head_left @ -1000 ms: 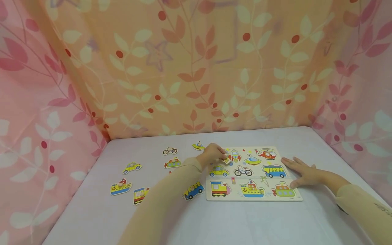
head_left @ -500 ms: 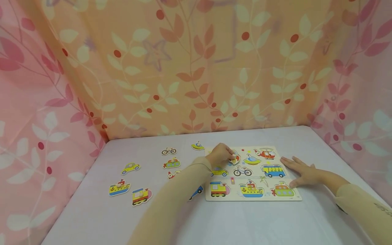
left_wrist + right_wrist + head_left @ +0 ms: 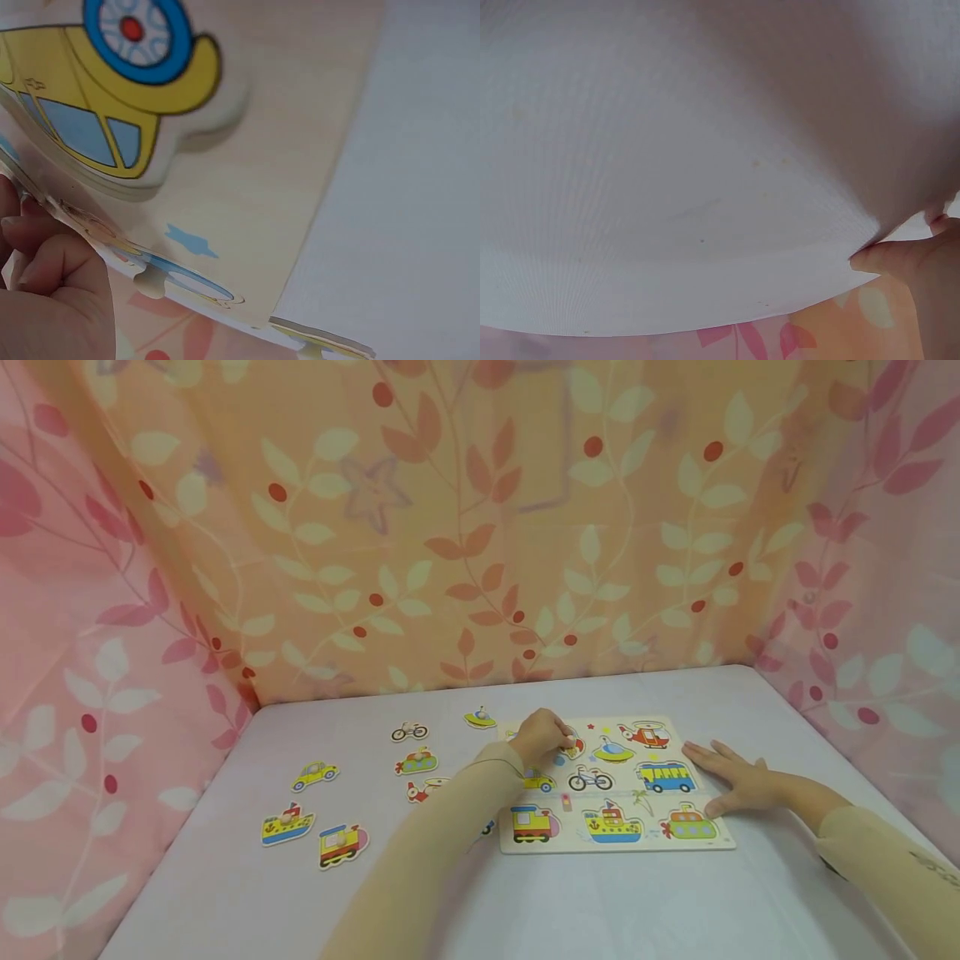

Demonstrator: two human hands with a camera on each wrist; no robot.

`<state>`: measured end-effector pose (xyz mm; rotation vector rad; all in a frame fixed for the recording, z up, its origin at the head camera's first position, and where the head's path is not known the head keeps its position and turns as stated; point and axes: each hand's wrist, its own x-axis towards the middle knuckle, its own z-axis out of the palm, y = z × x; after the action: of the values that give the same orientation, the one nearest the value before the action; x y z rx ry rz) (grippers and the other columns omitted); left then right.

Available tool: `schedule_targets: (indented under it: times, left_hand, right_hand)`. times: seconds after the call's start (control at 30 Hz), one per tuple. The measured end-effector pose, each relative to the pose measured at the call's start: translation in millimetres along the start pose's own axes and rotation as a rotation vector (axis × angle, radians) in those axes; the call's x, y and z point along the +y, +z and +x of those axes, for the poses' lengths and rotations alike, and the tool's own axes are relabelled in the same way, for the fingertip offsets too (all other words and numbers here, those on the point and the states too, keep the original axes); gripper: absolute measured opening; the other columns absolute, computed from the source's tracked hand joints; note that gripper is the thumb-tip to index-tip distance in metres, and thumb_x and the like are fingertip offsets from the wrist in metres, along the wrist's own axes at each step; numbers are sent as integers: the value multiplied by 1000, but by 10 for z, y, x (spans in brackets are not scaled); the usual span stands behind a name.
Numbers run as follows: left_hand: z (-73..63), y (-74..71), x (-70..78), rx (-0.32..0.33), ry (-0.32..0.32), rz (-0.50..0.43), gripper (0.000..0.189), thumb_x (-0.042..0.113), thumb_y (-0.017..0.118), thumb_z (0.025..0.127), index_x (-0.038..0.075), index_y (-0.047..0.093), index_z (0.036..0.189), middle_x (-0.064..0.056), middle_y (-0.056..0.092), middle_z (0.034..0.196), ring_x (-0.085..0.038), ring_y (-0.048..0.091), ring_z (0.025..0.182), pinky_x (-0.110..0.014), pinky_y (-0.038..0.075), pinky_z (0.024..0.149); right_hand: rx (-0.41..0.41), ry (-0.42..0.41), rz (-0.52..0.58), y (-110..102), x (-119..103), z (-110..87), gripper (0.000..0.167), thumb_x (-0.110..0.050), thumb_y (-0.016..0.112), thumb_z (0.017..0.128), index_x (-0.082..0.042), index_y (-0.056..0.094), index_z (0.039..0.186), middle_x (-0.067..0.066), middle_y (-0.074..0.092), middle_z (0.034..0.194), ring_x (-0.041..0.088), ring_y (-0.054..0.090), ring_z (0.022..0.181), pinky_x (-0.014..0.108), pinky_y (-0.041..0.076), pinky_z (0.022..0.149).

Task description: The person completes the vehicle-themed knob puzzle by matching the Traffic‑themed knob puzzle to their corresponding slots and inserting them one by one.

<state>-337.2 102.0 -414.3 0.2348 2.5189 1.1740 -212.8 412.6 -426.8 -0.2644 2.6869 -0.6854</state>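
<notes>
My left hand [image 3: 542,735] pinches a small rocket puzzle piece [image 3: 574,747], over the rocket picture in the top row of the puzzle board [image 3: 525,848]. The hand and sleeve hide the board's upper left corner. In the left wrist view, my left hand's curled fingers [image 3: 56,259] are at the board, beyond the yellow car picture [image 3: 82,112]; the piece's grip is out of sight there. My right hand [image 3: 738,781] lies spread at the board's right edge, fingers extended and holding nothing. The right wrist view shows my right hand [image 3: 922,259] low over the white tabletop.
Left of the board lie loose knobbed pieces: a bicycle [image 3: 409,732], flying saucer [image 3: 480,718], submarine [image 3: 416,762], car [image 3: 315,775], ship [image 3: 287,824] and train [image 3: 342,847]. My left sleeve partly covers a helicopter piece [image 3: 426,790]. Patterned curtains [image 3: 450,527] enclose the table.
My left hand has carried the rocket piece a little to the right, onto the rocket picture, and stays there in the last half second. My right hand keeps its place at the board's edge.
</notes>
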Motion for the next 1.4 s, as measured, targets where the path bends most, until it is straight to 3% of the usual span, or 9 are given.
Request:
schedule_targets:
  times: [0.2,0.57,0.73,1.0,1.27,1.4]
  left_hand:
    - [-4,-13,-21,4,50,64,8,16,79,82,10,73,84,2,63,82,-13,56,77,-26,46,75]
    - [25,-32,-57,-11,8,19,12,15,79,82,9,74,91,0,64,90,-15,56,81,-29,48,78]
    - [-18,-214,-97,-13,-18,-71,19,13,75,86,8,72,104,-2,66,104,-18,58,89,-32,49,83]
    - [5,-587,-232,64,10,-153,22,13,71,89,5,71,110,-8,66,107,-23,59,100,-35,46,92]
    - [-8,-875,-455,143,65,-109,23,7,69,89,1,70,111,-13,66,109,-24,59,101,-32,47,91]
    - [-16,-959,-563,152,49,-108,22,7,68,91,0,69,112,-13,66,108,-23,59,97,-32,48,89]
  right_hand:
    - [7,-6,-7,13,10,5,108,-47,79,73,-3,19,151,31,10,153,57,-7,135,83,-12,85]
    - [8,-22,-11,15,15,0,106,-45,79,74,-4,20,151,31,11,153,57,-7,136,83,-11,85]
    - [6,-8,-10,35,28,14,108,-48,79,73,-4,19,152,31,10,154,56,-8,136,83,-12,85]
    - [24,-40,-17,-1,43,-13,103,-42,78,76,-3,20,151,31,12,153,58,-5,135,84,-10,84]
    - [23,-43,-27,6,42,-12,103,-42,79,76,-3,20,151,32,13,152,57,-5,135,84,-9,84]
    - [23,-47,-24,16,41,-6,103,-42,78,76,-3,20,151,32,12,152,58,-4,135,84,-9,84]
